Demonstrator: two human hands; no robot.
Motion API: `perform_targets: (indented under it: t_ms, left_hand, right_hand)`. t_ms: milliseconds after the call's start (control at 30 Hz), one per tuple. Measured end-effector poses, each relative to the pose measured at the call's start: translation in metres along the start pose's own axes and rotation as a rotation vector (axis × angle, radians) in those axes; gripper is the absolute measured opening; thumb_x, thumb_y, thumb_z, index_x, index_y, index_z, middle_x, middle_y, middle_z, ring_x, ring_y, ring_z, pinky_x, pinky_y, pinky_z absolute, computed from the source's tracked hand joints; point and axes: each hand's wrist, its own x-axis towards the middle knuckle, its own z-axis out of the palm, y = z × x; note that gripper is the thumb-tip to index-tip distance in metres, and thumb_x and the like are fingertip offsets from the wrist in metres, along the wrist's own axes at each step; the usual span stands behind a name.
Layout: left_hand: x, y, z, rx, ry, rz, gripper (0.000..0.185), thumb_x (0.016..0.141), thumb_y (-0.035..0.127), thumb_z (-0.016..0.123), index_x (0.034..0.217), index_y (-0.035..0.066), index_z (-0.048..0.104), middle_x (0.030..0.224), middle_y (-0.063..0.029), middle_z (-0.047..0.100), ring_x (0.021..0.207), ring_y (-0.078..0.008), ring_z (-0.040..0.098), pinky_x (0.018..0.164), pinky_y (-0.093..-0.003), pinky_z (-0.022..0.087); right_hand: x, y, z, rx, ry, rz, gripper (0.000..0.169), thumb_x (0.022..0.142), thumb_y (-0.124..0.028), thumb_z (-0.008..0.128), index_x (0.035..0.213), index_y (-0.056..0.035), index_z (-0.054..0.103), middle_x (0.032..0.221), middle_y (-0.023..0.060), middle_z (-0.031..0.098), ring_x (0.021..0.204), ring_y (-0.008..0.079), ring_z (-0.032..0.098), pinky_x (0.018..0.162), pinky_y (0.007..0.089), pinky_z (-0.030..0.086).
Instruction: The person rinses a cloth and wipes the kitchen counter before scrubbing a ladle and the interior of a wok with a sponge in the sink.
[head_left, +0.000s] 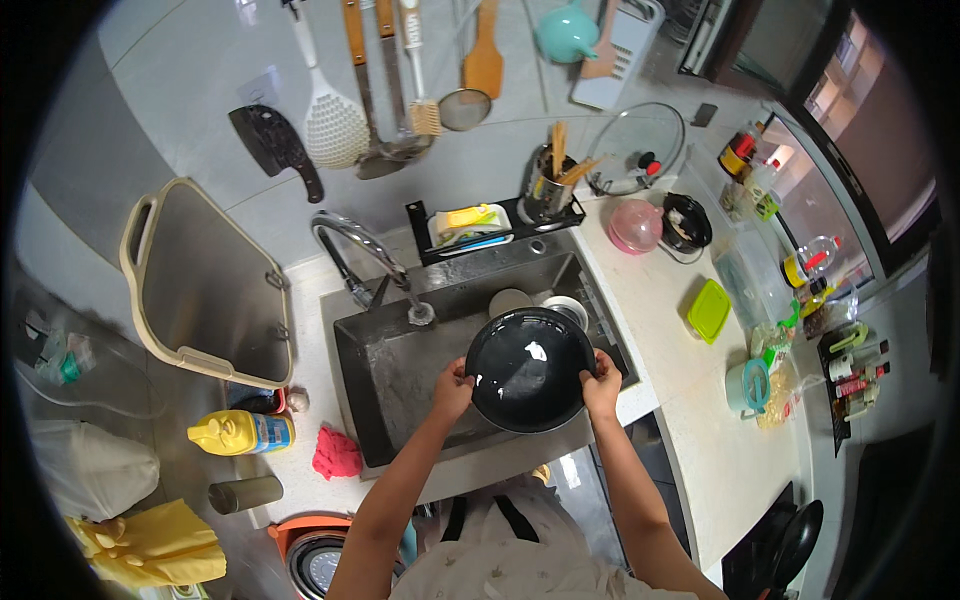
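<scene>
A round black pan or pot (525, 375) with a wet, shiny inside is held over the right part of the sink. My left hand (453, 391) grips its left rim, thumb on the inner edge. On the opposite side my right hand (602, 384) grips the right rim the same way. Below lies the dark sink basin (405, 390), its floor wet. Partly hidden behind the pan are a drain strainer (568, 310) and a round pale item (511, 301). The chrome faucet (375, 251) ends above the basin, left of the pan.
Behind the sink, a black rack (420, 232) carries sponges and a chopstick holder (551, 187). Left stand a cutting board (214, 285), a yellow detergent bottle (244, 433) and a red cloth (336, 453). On the right counter sit a pink container (636, 226) and a green-lidded box (709, 310).
</scene>
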Motion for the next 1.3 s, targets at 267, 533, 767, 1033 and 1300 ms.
perform_targets:
  t_ms: [267, 533, 767, 1033, 1300]
  left_hand:
    - [-0.029, 0.014, 0.073, 0.181, -0.034, 0.157, 0.030, 0.072, -0.002, 0.055, 0.102, 0.003, 0.053, 0.078, -0.0056, 0.053, 0.062, -0.0140, 0.054, 0.050, -0.0265, 0.046]
    - [-0.059, 0.037, 0.135, 0.372, -0.050, 0.217, 0.027, 0.067, 0.002, 0.059, 0.094, -0.001, 0.054, 0.077, -0.0122, 0.056, 0.066, -0.0235, 0.056, 0.063, -0.0325, 0.045]
    - [-0.051, 0.054, 0.194, 0.736, -0.446, 0.767, 0.032, 0.063, 0.002, 0.062, 0.094, 0.006, 0.055, 0.089, -0.0150, 0.054, 0.089, -0.0347, 0.051, 0.077, -0.0423, 0.041]
    - [-0.027, 0.007, 0.259, 1.561, -0.944, 0.429, 0.030, 0.072, 0.004, 0.055, 0.101, 0.007, 0.061, 0.109, -0.0158, 0.056, 0.102, -0.0291, 0.054, 0.084, -0.0375, 0.044]
    - [-0.016, -0.006, 0.246, 1.569, -0.892, 0.187, 0.037, 0.077, 0.016, 0.050, 0.112, 0.006, 0.055, 0.118, -0.0132, 0.051, 0.107, -0.0272, 0.051, 0.089, -0.0375, 0.041]
  right_hand:
    - [-0.005, 0.005, -0.089, 0.103, 0.096, 0.091, 0.040, 0.066, 0.011, 0.047, 0.104, 0.0027, 0.055, 0.071, -0.0016, 0.055, 0.059, 0.0041, 0.048, 0.056, 0.0166, 0.038]
    - [-0.001, 0.031, -0.156, 0.063, 0.124, 0.108, 0.040, 0.066, 0.007, 0.050, 0.106, 0.0020, 0.056, 0.061, -0.0033, 0.051, 0.052, 0.0033, 0.044, 0.049, 0.0175, 0.036]
    - [0.009, 0.044, -0.156, 0.107, 0.097, 0.093, 0.042, 0.066, 0.005, 0.052, 0.109, 0.0034, 0.054, 0.061, -0.0019, 0.051, 0.051, 0.0046, 0.043, 0.048, 0.0189, 0.036]
    - [0.010, 0.041, -0.163, -0.106, 0.071, 0.044, 0.043, 0.066, 0.001, 0.055, 0.109, 0.0039, 0.053, 0.060, 0.0021, 0.051, 0.051, 0.0068, 0.045, 0.049, 0.0215, 0.038]
    - [0.007, 0.038, -0.157, 0.021, 0.162, 0.086, 0.040, 0.067, 0.004, 0.053, 0.106, -0.0012, 0.056, 0.062, -0.0023, 0.047, 0.054, 0.0058, 0.042, 0.051, 0.0192, 0.036]
